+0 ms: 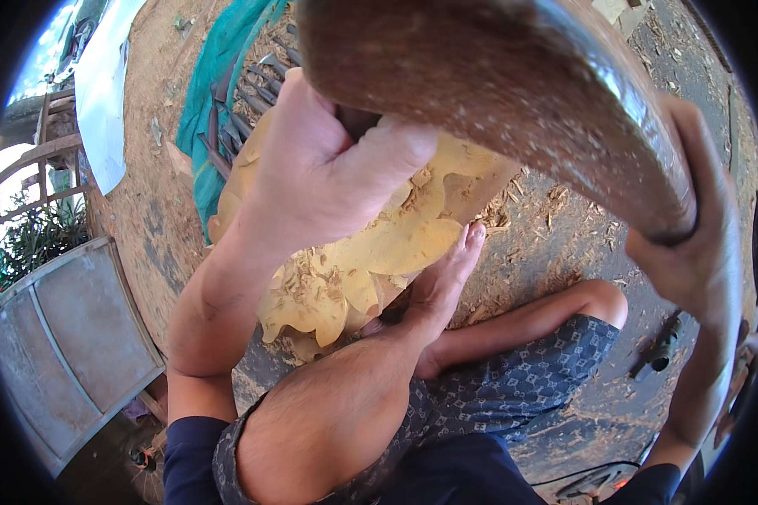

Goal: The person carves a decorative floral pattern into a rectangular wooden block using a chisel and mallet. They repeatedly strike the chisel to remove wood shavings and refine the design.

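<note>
A large worn wooden mallet (497, 93), brown and flecked with pale nicks, fills the upper right close in front of me. My right hand (691, 244) is wrapped round its right end. At the mallet's left end, just under it, my left hand (337, 160) is closed, thumb pressed forward, round something dark (358, 120) that is mostly hidden. Beneath my left hand lies a pale yellow wood carving (387, 248) with leaf-like scalloped edges, strewn with chips. My bare foot (446, 278) rests against its near right side.
Several dark metal chisels (257, 97) lie on a green cloth (200, 160) beyond the carving. Wood shavings (522, 198) litter the ground. A grey metal panel (93, 320) stands at the left, near a wooden frame (38, 168). A dark cylindrical object (659, 349) lies at the right.
</note>
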A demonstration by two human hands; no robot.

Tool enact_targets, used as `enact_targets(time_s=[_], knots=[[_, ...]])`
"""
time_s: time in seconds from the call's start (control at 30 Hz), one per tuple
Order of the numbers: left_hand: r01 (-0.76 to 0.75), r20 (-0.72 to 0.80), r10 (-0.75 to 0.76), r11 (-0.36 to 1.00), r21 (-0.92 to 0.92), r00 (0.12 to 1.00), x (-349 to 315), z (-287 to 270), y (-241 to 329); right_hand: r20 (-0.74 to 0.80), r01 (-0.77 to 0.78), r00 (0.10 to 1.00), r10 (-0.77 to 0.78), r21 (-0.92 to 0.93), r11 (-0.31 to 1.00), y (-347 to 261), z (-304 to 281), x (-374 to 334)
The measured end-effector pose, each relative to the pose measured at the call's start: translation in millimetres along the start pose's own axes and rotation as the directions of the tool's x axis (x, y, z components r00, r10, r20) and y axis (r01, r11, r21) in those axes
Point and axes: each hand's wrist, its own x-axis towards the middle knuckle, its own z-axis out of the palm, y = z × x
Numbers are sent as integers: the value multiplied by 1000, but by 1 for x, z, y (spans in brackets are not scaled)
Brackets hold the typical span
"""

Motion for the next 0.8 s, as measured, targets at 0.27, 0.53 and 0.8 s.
enact_targets(time_s=[0.27, 0.53, 0.8], knots=[[-127, 15, 132, 978, -164, 991, -4, 6, -9, 55, -174, 984, 170, 86, 981, -19, -2, 0], [-58, 159, 57, 998, 4, 986, -3, 9, -1, 0, -325, 944, 330, 173, 930, -35, 4, -13], [-290, 195, 414, 839, -460, 889, 4, -41, 25, 284, -724, 670, 686, 452, 521, -14, 54, -95]])
